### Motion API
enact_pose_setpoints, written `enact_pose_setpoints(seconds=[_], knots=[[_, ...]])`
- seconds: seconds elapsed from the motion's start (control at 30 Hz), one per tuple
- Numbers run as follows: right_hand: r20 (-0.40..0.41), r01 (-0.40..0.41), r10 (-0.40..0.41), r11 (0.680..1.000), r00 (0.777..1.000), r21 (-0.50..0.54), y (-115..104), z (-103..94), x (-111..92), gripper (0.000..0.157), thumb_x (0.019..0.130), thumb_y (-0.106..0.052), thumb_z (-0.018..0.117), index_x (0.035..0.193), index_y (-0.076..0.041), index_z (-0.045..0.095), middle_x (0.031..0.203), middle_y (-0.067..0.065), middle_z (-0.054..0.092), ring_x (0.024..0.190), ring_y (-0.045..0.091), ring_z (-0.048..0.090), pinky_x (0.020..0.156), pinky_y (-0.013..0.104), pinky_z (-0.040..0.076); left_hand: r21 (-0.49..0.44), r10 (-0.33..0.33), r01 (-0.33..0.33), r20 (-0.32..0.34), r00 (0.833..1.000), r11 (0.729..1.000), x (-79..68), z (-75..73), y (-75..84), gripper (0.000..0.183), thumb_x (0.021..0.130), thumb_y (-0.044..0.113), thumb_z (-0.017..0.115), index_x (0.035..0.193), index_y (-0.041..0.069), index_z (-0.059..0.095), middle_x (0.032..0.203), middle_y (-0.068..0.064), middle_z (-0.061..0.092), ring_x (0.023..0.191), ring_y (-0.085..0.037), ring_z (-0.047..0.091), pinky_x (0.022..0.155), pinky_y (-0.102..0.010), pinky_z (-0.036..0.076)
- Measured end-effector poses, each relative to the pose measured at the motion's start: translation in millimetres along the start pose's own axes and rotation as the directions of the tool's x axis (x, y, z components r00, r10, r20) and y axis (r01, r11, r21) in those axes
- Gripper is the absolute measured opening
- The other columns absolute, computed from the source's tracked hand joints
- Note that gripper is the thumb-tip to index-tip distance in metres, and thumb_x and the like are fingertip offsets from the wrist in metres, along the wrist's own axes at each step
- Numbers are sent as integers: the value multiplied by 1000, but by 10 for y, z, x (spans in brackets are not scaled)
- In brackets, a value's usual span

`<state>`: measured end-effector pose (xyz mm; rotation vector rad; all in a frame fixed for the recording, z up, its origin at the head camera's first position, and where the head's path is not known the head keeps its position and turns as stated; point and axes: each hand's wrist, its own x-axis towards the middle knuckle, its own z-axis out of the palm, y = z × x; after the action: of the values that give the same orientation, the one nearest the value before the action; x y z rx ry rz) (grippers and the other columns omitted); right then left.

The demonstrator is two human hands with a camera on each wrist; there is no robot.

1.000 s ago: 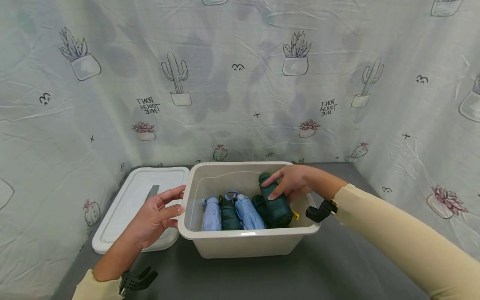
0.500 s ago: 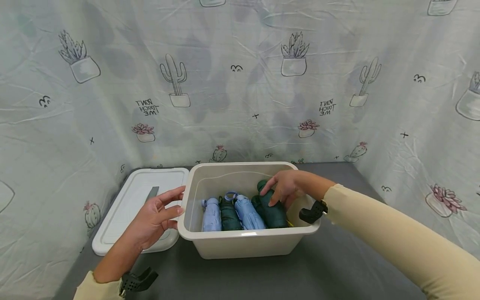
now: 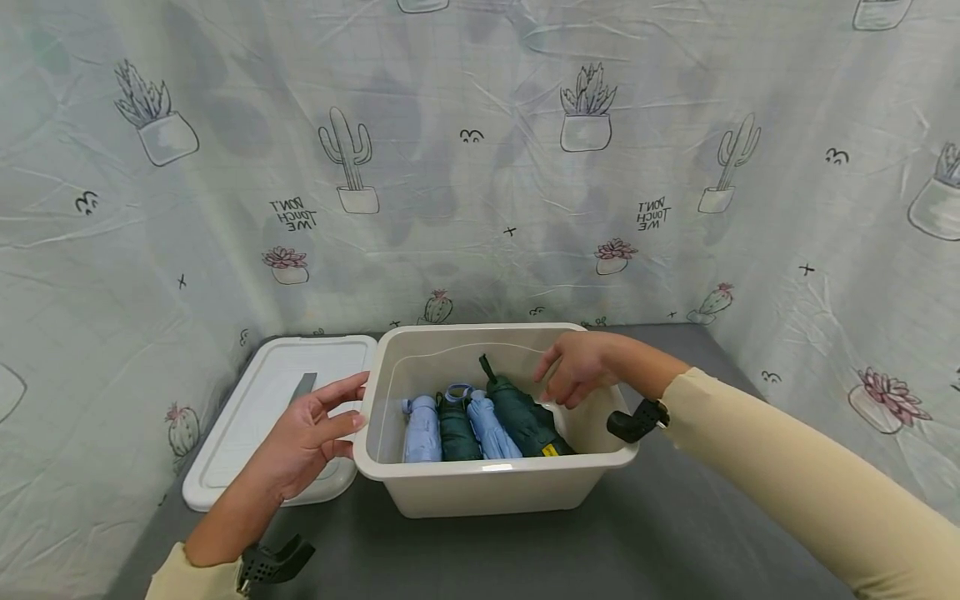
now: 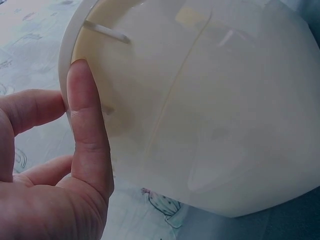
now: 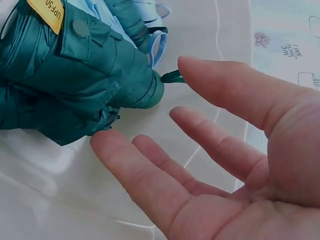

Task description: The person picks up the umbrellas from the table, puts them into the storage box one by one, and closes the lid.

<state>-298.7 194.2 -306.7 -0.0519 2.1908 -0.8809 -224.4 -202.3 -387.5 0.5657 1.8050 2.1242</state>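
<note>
My left hand (image 3: 311,433) pinches the left rim of a beige plastic storage box (image 3: 495,483), thumb and fingers on either side of the wall. Folded umbrellas lie side by side inside: a lavender-blue one (image 3: 423,429), a dark green one (image 3: 459,435), a light blue one (image 3: 492,429) and, rightmost, a larger dark green umbrella (image 3: 525,417) lying tilted, its strap pointing to the back. That one carries a yellow label (image 5: 50,14). Over the box's right part, my right hand (image 3: 581,368) has its fingers loosely spread, holding nothing, close to the rightmost umbrella.
A white lid (image 3: 240,433) lies on the grey table (image 3: 495,558) left of the box, partly behind my left hand. A pale curtain (image 3: 420,158) printed with cactus drawings hangs behind and at both sides. Each wrist wears a black strap device (image 3: 637,422).
My right hand has let go of the rightmost green umbrella and drawn back slightly up and right. The umbrella now leans leftward against the light blue one. My left hand has stayed on the rim.
</note>
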Motion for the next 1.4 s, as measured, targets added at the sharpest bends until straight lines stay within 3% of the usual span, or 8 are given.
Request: enact_pose_setpoints(seconds=[0.27,0.47,0.63,0.77,1.03,1.27,1.4], knots=[[26,99,-100,994,995,38,40,-20,-66,49,93,-7,72,139,3,57,132,20,67,102,25,70,95,41,61,17,-27,28,-45,999,999,-13,-6,6,61,102,0,57,157,-3,31,128,-12,51,97,-18,73,69,-36,65],[20,181,-184,979,983,95,135,-66,-113,44,96,-10,71,136,1,59,134,20,65,112,31,69,96,42,60,12,-73,75,-103,992,997,62,20,-6,65,101,4,60,158,-1,29,121,-4,55,97,-14,72,73,-34,65],[-3,214,-216,967,976,137,191,-90,-161,45,97,-11,70,138,2,58,125,18,69,111,30,70,97,42,60,10,-103,106,-128,986,994,106,22,-31,65,102,7,60,159,0,28,116,0,58,92,-11,71,73,-32,65],[-41,244,-240,959,970,145,216,-86,-224,47,96,-14,72,138,2,58,121,14,71,106,26,72,96,41,60,5,-118,120,-150,982,993,125,3,-47,62,104,12,59,158,2,30,113,3,61,89,-8,71,72,-29,64],[-104,335,-321,927,941,171,290,-84,-365,48,95,-16,72,139,-1,59,140,19,61,119,31,68,101,43,58,7,-140,143,-181,974,990,152,-23,-41,59,104,18,60,154,0,33,111,3,65,88,-7,71,71,-29,64],[-178,373,-337,898,924,235,372,-77,-480,48,97,-15,71,139,5,57,127,14,66,113,25,70,101,42,58,26,-135,143,-204,970,989,180,-109,-74,52,106,30,56,149,2,43,105,5,68,84,-8,69,66,-26,63],[-241,432,-378,870,894,238,458,-58,-517,45,97,-15,71,135,5,60,122,9,67,110,23,72,101,43,58,39,-123,135,-219,968,990,205,-181,-111,51,107,34,54,145,2,48,100,5,66,81,-8,66,65,-26,62]])
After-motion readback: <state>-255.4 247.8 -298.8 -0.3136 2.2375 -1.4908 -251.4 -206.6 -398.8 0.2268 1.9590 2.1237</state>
